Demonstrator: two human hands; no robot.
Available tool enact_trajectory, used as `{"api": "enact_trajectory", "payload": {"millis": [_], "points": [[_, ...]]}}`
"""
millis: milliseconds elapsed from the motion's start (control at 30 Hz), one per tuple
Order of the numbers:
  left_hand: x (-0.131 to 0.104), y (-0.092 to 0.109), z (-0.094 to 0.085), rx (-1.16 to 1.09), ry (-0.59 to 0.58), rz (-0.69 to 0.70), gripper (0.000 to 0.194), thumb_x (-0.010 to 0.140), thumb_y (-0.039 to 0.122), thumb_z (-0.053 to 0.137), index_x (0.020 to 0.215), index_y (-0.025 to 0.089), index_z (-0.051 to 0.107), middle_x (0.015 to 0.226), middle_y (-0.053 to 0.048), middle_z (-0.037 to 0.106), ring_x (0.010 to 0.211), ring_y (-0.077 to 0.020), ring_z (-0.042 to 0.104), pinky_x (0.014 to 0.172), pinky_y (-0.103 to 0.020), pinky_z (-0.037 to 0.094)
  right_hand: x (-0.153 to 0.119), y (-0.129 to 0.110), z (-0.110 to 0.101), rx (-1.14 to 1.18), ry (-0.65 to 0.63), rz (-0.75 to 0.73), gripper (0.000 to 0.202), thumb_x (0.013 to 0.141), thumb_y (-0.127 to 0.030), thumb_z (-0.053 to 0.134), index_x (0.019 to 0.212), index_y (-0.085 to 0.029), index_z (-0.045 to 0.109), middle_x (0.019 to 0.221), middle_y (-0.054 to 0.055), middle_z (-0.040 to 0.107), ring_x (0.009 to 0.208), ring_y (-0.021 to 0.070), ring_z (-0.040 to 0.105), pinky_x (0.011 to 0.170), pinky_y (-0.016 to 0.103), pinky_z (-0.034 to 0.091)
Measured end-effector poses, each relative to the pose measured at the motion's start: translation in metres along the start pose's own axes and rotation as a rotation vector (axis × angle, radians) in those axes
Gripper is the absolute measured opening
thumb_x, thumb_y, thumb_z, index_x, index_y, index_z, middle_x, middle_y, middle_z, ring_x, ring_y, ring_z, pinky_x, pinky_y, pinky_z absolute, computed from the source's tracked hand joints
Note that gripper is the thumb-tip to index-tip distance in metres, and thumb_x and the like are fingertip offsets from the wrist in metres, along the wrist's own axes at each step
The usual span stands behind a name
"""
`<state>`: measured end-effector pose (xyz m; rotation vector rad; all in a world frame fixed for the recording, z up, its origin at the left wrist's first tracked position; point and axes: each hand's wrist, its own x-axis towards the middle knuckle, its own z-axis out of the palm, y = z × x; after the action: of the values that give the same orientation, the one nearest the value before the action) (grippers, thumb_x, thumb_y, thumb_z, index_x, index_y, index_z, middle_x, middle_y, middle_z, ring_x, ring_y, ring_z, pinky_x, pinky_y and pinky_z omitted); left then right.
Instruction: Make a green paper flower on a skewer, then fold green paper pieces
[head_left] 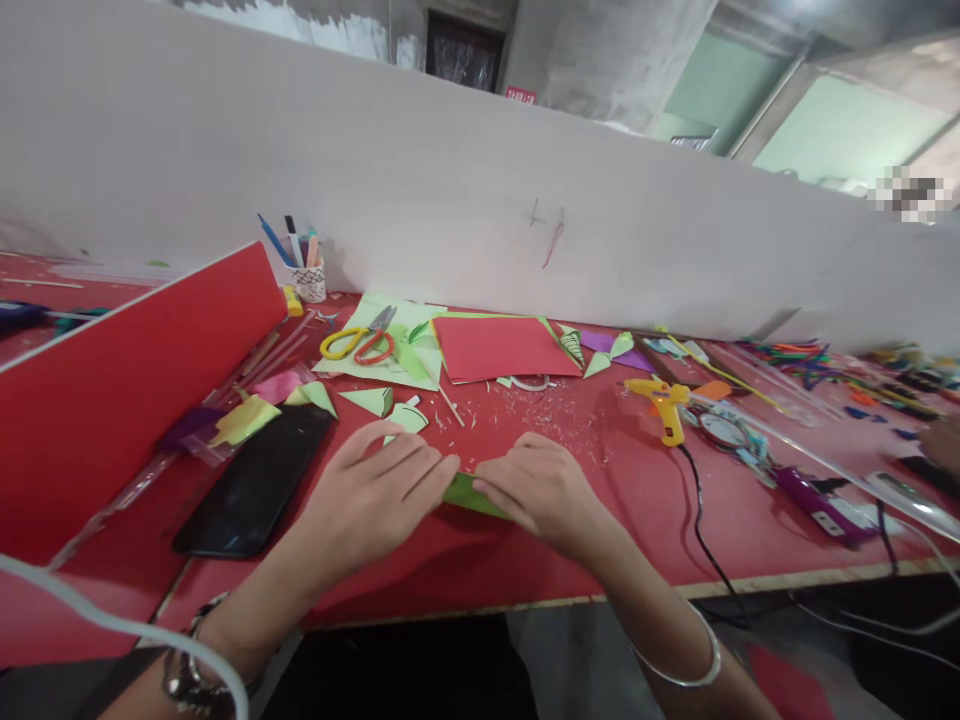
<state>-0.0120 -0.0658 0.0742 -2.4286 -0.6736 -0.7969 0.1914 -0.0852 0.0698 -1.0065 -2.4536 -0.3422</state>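
Between my two hands is a piece of green paper (pixel 474 494), held just above the red table near its front edge. My left hand (pixel 382 490) has its fingers closed on the paper's left end. On the right end, my right hand (pixel 544 492) grips with bent fingers. Both hands cover much of the paper, so its full shape is hidden. Light green paper cutouts (pixel 369 401) lie just beyond my left hand. Past both hands rests a stack of sheets with a red sheet (pixel 502 346) on top.
Scissors (pixel 360 338) lie on pale green paper. A black phone (pixel 259 485) is at left, beside a red board (pixel 150 380). To the right are a yellow glue gun (pixel 664 403) with a cord and a purple device (pixel 821 505). A pen cup (pixel 307 280) stands by the white partition (pixel 420 190).
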Motion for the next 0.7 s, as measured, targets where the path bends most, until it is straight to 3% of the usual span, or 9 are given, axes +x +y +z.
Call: {"api": "enact_trajectory", "payload": {"millis": [133, 267, 367, 433, 500, 567, 633, 667, 700], "points": [[0.003, -0.001, 0.000, 0.018, 0.071, 0.000, 0.006, 0.078, 0.017, 0.052, 0.076, 0.019, 0.057, 0.065, 0.004, 0.063, 0.062, -0.0112, 0.055, 0.075, -0.031, 0.037, 0.004, -0.002, 0.000, 0.100, 0.021, 0.009, 0.034, 0.089, -0.027, 0.036, 0.065, -0.018, 0.058, 0.050, -0.004, 0.054, 0.047, 0.0070, 0.041, 0.057, 0.024, 0.032], [-0.004, -0.019, -0.009, 0.125, 0.005, -0.031, 0.011, 0.077, 0.015, 0.050, 0.068, 0.019, 0.055, 0.060, 0.005, 0.061, 0.059, -0.0115, 0.054, 0.071, -0.032, 0.039, -0.002, 0.009, -0.006, 0.224, 0.047, 0.087, 0.027, 0.089, -0.027, 0.038, 0.073, -0.018, 0.058, 0.058, -0.003, 0.060, 0.053, 0.0081, 0.048, 0.060, 0.024, 0.034], [-0.014, -0.039, -0.013, 0.238, 0.050, -0.112, 0.014, 0.077, 0.017, 0.048, 0.065, 0.020, 0.054, 0.056, 0.005, 0.057, 0.058, -0.0114, 0.053, 0.071, -0.031, 0.041, -0.015, 0.022, -0.014, 0.296, 0.110, 0.202, 0.023, 0.086, -0.027, 0.043, 0.071, -0.019, 0.058, 0.060, -0.002, 0.060, 0.055, 0.0093, 0.049, 0.057, 0.023, 0.035], [-0.020, -0.051, -0.012, 0.256, -0.039, -0.268, 0.017, 0.079, 0.019, 0.046, 0.063, 0.018, 0.053, 0.058, 0.003, 0.056, 0.063, -0.0134, 0.054, 0.076, -0.035, 0.040, -0.025, 0.033, -0.017, 0.379, 0.173, 0.368, 0.023, 0.084, -0.028, 0.045, 0.066, -0.018, 0.055, 0.056, -0.002, 0.055, 0.051, 0.0091, 0.047, 0.050, 0.022, 0.034], [-0.022, -0.058, -0.009, 0.086, -0.018, -0.468, 0.017, 0.080, 0.020, 0.044, 0.068, 0.016, 0.056, 0.068, 0.002, 0.061, 0.069, -0.0141, 0.056, 0.080, -0.036, 0.040, -0.034, 0.042, -0.014, 0.484, 0.281, 0.595, 0.029, 0.083, -0.032, 0.045, 0.059, -0.018, 0.049, 0.049, -0.003, 0.045, 0.045, 0.0083, 0.039, 0.042, 0.021, 0.029], [-0.020, -0.057, -0.004, -0.264, 0.065, -0.632, 0.022, 0.083, 0.026, 0.042, 0.071, 0.016, 0.058, 0.068, 0.001, 0.062, 0.068, -0.0139, 0.057, 0.071, -0.029, 0.044, -0.040, 0.049, -0.007, 0.600, 0.402, 0.785, 0.032, 0.083, -0.037, 0.044, 0.057, -0.018, 0.042, 0.048, -0.004, 0.037, 0.043, 0.0078, 0.033, 0.039, 0.020, 0.026], [-0.017, -0.048, 0.002, -0.772, -0.027, -0.627, 0.030, 0.086, 0.033, 0.035, 0.089, 0.014, 0.057, 0.073, -0.003, 0.064, 0.061, -0.0123, 0.056, 0.059, -0.024, 0.046, -0.041, 0.051, 0.004, 0.736, 0.450, 0.901, 0.032, 0.082, -0.040, 0.044, 0.059, -0.019, 0.041, 0.051, -0.004, 0.036, 0.044, 0.0078, 0.033, 0.039, 0.019, 0.027], [-0.015, -0.042, 0.005, -0.983, -0.022, -0.589, 0.038, 0.088, 0.038, 0.029, 0.096, 0.012, 0.056, 0.076, -0.005, 0.065, 0.059, -0.0121, 0.056, 0.057, -0.025, 0.047, -0.040, 0.051, 0.009, 0.795, 0.450, 0.935, 0.031, 0.082, -0.041, 0.044, 0.061, -0.019, 0.042, 0.052, -0.004, 0.037, 0.045, 0.0080, 0.034, 0.040, 0.019, 0.028], [-0.014, -0.035, 0.008, -1.136, -0.088, -0.549, 0.041, 0.087, 0.042, 0.030, 0.101, 0.012, 0.054, 0.082, -0.007, 0.065, 0.059, -0.0125, 0.056, 0.057, -0.025, 0.048, -0.039, 0.050, 0.014, 0.839, 0.443, 0.955, 0.030, 0.082, -0.041, 0.044, 0.062, -0.019, 0.042, 0.054, -0.004, 0.038, 0.046, 0.0082, 0.036, 0.041, 0.019, 0.030]]}}
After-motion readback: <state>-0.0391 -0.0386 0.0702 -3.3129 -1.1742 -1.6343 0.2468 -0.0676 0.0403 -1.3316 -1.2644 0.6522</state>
